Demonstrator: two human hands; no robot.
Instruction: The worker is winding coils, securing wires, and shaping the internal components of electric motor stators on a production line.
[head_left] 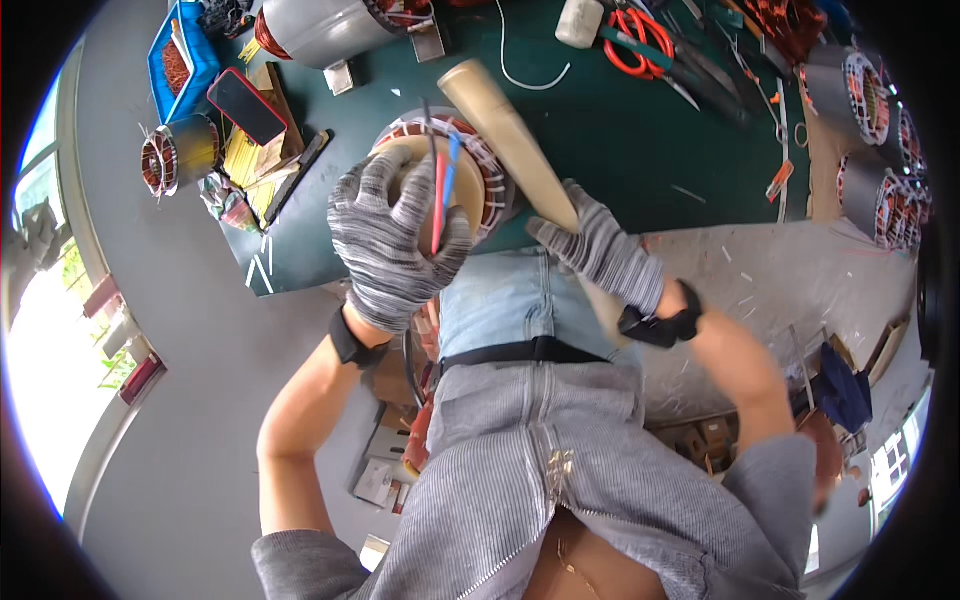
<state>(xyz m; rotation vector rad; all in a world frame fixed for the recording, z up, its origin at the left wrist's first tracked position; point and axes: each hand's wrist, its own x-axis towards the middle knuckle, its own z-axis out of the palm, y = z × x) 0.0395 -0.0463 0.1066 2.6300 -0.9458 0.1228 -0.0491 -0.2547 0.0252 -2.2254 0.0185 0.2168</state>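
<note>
A motor stator with laced copper windings stands at the front edge of the green table. A tan round block sits in its opening. Over that block my left hand, in a grey striped knit glove, has its fingers curled. A red lead and a blue lead rise beside its thumb and fingers. My right hand, gloved alike, is wrapped round a thick tan wooden stick. The stick slants over the stator's right side; whether it touches the stator, I cannot tell.
A large grey motor housing lies at the back. To the left are a small stator, a phone and a blue tray. Red-handled scissors and other tools lie back right. Several stators stand far right.
</note>
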